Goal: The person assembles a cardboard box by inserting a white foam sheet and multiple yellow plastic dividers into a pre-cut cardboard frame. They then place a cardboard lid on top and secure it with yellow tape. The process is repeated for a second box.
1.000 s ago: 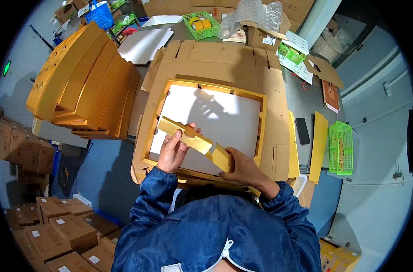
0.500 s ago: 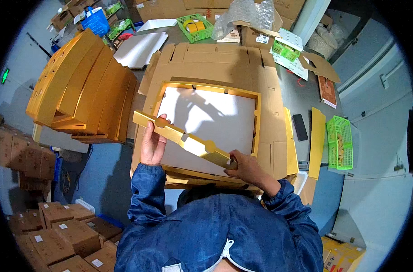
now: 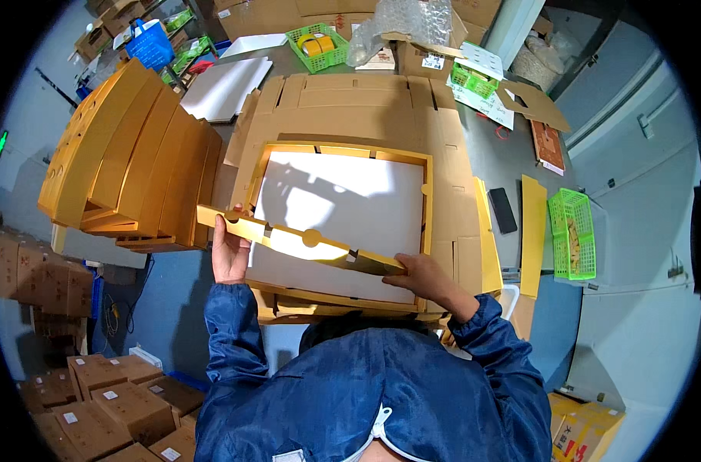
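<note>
A long gold cardboard strip (image 3: 285, 242) with notches and a rounded tab spans between my two hands. My left hand (image 3: 231, 258) pinches its left end, thumb on top. At the other end my right hand (image 3: 429, 279) grips the strip, its fingertips partly hidden. Beneath the strip lies a shallow gold box frame (image 3: 427, 200) with a white panel (image 3: 350, 181) inside. The strip crosses above the near part of this box, and its shadow falls on the white panel. Brown cardboard (image 3: 350, 100) lies under the box.
Stacked gold boxes (image 3: 146, 154) rise on the left. To the right are a gold strip (image 3: 532, 231), a black phone (image 3: 503, 211) and a green basket (image 3: 572, 235). Another green basket (image 3: 317, 50) with tape rolls and bubble wrap (image 3: 400, 27) stand at the back.
Both hands have shifted the strip slightly; its left end has moved left and down, so it lies less steeply slanted. The whole view has also shifted a little.
</note>
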Available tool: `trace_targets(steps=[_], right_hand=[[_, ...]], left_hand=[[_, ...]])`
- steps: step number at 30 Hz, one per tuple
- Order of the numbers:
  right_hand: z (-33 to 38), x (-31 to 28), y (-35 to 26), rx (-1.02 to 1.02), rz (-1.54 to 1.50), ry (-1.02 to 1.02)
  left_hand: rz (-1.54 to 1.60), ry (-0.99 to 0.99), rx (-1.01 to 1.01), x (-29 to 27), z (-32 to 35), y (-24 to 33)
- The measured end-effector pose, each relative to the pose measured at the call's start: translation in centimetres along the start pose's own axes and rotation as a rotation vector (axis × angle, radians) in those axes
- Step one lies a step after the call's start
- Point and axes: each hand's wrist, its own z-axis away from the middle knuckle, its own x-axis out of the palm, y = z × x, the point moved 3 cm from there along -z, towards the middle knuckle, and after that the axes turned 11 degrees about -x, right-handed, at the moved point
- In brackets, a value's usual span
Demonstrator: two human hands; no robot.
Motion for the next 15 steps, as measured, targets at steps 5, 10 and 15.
trace_targets(steps=[5,10,15], right_hand=[[-0.8,0.0,-0.7,-0.109,0.078,0.17],[-0.9,0.2,-4.0,-0.369,-0.017,0.182],[-1.5,0.9,-3.3,-0.157,0.015,0.152]], left_hand=[[0.164,-0.152,0.029,0.5,0.8,-0.3],[0.249,-0.121,0.09,0.0,1.1,2.2],[0.25,-0.195,0.09,-0.6,1.2,2.0]])
